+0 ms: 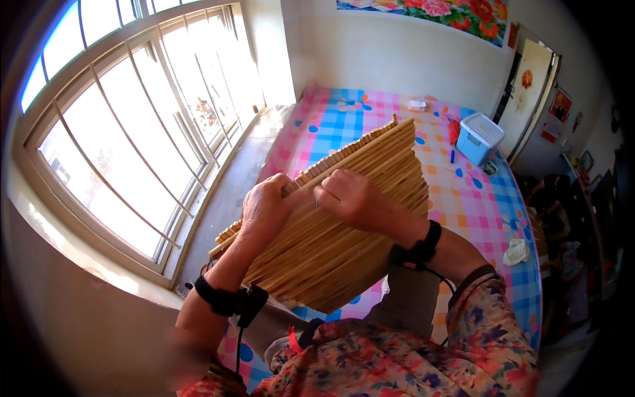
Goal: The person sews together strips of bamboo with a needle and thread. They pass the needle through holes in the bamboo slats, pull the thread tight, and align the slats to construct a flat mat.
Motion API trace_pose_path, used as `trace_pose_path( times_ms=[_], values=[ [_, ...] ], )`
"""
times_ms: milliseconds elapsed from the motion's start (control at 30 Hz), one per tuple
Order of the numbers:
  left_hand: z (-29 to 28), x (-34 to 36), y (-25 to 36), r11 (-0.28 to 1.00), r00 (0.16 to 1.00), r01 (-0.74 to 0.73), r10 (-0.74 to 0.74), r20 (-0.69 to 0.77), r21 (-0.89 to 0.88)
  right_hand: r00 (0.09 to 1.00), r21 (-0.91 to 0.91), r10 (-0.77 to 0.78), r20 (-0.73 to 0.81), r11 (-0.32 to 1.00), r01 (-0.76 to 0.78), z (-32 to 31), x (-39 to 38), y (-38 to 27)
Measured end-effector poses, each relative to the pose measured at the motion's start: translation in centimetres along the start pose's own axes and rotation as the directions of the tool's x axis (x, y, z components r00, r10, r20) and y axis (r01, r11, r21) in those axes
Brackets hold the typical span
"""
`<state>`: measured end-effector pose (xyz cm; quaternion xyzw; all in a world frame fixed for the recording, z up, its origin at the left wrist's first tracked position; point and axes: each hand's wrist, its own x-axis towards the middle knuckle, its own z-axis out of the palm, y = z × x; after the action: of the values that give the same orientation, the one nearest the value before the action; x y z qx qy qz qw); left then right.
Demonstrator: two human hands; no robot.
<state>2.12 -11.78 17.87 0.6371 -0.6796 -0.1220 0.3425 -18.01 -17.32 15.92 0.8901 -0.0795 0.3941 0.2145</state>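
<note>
Head view shows the left hand (266, 210) and right hand (349, 196) both closed on the upper edge of a woven straw mat (344, 218) held tilted at centre above the checkered bedsheet (463, 198), with a pale blue plastic box (479, 136) at two o'clock.

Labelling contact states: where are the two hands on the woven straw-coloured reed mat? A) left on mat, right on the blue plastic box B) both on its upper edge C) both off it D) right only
B: the left hand and right hand both grip the upper edge of the woven straw-coloured reed mat, side by side.
</note>
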Motion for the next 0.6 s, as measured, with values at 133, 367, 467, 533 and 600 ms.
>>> trace_pose_path(
  times_ms=[133,367,467,533,600],
  values=[
    [1.3,-0.3,-1.1,0.993,0.994,-0.051,0.061,-0.092,0.104,0.992,-0.019,-0.125,0.004,0.992,0.125,0.6,0.1,0.5],
    [1.7,-0.2,-3.1,0.986,0.975,0.168,-0.164,-0.153,0.017,0.949,0.344,-0.268,-0.169,0.886,0.311,-5.3,1.3,-4.5],
    [1.9,-1.1,-3.8,0.994,0.970,0.104,-0.095,-0.225,0.026,0.834,0.884,0.523,-0.176,0.456,-0.099,-4.9,1.1,-2.9],
    [2.3,-1.1,-3.7,0.996,0.963,0.063,-0.043,-0.267,0.065,0.589,0.996,0.804,0.080,-0.036,-0.086,-5.7,1.3,-3.0],
    [2.0,-2.0,-4.1,0.993,0.957,0.060,-0.028,-0.287,0.104,0.518,0.919,0.779,0.355,-0.393,-0.038,-5.7,-0.3,-3.2]
  ],
)
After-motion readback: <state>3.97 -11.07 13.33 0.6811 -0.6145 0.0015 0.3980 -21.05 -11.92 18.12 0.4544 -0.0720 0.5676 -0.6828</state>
